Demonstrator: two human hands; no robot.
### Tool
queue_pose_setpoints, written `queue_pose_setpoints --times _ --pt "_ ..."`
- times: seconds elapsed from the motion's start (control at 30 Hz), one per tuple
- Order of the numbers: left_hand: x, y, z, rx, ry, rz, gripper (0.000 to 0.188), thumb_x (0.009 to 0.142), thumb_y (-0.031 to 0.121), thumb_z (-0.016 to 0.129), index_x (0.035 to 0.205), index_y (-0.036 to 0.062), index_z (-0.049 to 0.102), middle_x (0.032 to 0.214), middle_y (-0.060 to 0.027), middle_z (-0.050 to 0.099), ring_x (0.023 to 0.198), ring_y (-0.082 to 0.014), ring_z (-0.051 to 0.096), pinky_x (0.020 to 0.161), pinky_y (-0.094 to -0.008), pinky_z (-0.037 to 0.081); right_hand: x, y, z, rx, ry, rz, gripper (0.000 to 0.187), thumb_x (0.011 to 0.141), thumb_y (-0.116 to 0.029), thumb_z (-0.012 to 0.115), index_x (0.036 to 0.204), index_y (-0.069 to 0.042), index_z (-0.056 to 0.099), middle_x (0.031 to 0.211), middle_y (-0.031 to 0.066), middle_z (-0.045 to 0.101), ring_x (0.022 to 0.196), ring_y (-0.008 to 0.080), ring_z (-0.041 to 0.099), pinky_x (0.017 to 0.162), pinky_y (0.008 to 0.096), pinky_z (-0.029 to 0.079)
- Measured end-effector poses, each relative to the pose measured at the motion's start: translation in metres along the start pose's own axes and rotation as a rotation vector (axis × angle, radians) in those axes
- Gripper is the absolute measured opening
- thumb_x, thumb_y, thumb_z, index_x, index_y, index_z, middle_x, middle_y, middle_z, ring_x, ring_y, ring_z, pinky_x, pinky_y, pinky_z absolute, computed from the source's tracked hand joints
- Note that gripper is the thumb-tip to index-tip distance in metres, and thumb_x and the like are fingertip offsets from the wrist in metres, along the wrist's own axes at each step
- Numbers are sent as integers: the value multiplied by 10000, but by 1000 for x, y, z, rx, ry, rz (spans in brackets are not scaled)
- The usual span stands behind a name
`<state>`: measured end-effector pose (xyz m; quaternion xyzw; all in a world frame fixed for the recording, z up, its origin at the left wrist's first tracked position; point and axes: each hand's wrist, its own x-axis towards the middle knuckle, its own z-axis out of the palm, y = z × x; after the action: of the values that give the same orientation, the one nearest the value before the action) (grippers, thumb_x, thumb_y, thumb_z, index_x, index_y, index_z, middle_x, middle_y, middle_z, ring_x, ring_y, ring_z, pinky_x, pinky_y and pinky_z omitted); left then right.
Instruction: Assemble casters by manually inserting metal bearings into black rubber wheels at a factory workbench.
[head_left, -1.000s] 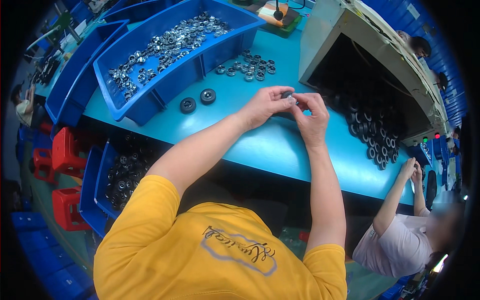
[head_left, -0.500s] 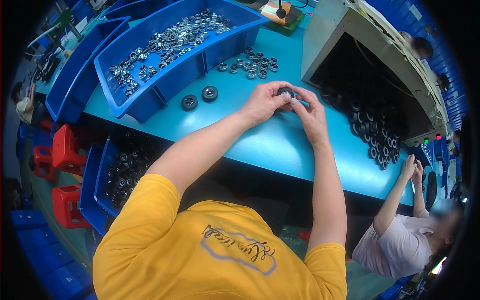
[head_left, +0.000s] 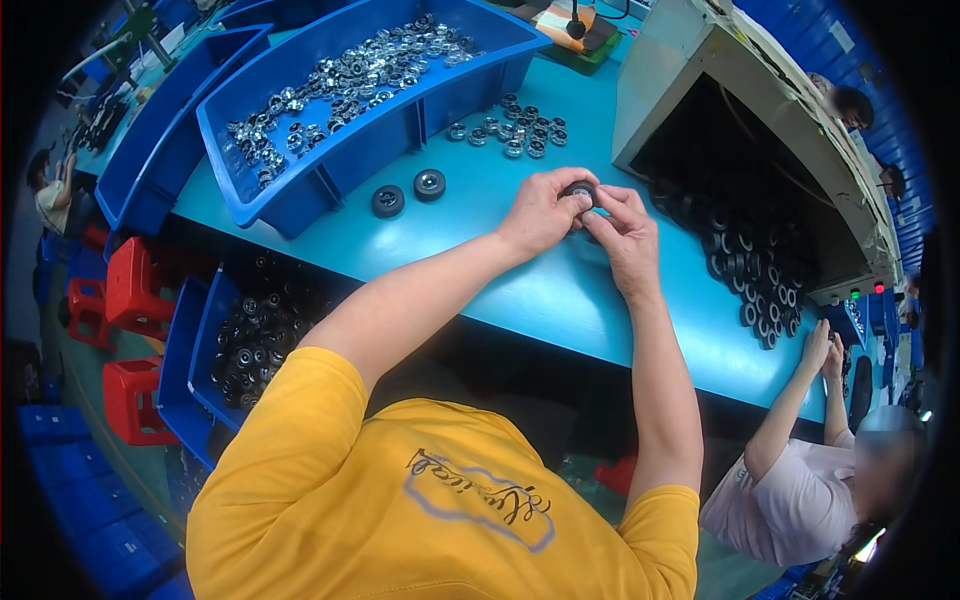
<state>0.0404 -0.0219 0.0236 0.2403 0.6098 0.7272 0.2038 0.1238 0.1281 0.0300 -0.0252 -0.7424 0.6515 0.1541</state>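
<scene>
Above the turquoise table, a small toy wheel (head_left: 579, 193) with a black tyre and a shiny hub is pinched between both hands. My left hand (head_left: 543, 212) grips its left side, thumb across the front. On the other side my right hand (head_left: 627, 235) presses it with thumb and fingers; those fingers partly cover it. Two wheels with tyres, a left one (head_left: 388, 201) and a right one (head_left: 429, 185), lie to the left of my hands. Beyond my hands a cluster of chrome hubs (head_left: 514, 130) is spread on the table. To the right lies a heap of black tyres (head_left: 757, 268).
A blue bin (head_left: 375, 137) of chrome hubs stands at the back left. A pale metal housing (head_left: 655, 100) with a dark opening sits behind the tyres. Lower left, a blue bin (head_left: 207, 345) holds black wheels, near red stools (head_left: 137, 290). A co-worker (head_left: 800, 485) sits at right.
Both hands stay on the wheel, and it has turned slightly between my fingers. The right fingers have shifted around it. The whole view has moved slightly.
</scene>
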Motion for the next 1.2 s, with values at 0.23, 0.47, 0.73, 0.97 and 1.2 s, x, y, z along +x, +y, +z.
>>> queue_pose_setpoints --times 0.23,0.47,0.73,0.97,1.2 --pt "6 0 -6 -177 -137 -2 262 1041 73 587 1288 9 648 955 -52 711 814 -110 687 750 -273 596 2 2 -1 -24 64 -134 331 883 -45 786 1211 -27 749 1155 54 634 1043 118 629 834 256 560" --pt "12 5 -15 -116 -289 -49 416 1086 187 554 1472 38 511 995 -83 702 829 -144 681 748 -299 607 13 12 -10 339 53 196 319 935 -192 780 1198 -17 734 1022 26 729 876 80 623 742 229 504" --pt "5 3 -11 138 -299 9 504 1023 105 620 1503 32 484 974 -58 681 817 -129 636 717 -278 555 12 11 -13 188 39 236 346 943 -228 782 1197 -2 718 1000 36 738 819 88 641 717 229 510" --pt "4 -10 -3 417 -150 243 576 897 97 759 1437 37 568 959 -132 740 805 -178 685 742 -323 564 9 10 -11 138 71 229 263 965 -176 744 1144 10 687 996 68 731 846 126 689 724 267 567" --pt "-7 -9 5 666 -56 472 524 854 87 772 1350 22 614 972 -204 739 771 -287 727 724 -372 585 8 11 -8 197 73 252 180 988 -103 686 1128 9 666 996 75 722 851 155 706 737 296 605"
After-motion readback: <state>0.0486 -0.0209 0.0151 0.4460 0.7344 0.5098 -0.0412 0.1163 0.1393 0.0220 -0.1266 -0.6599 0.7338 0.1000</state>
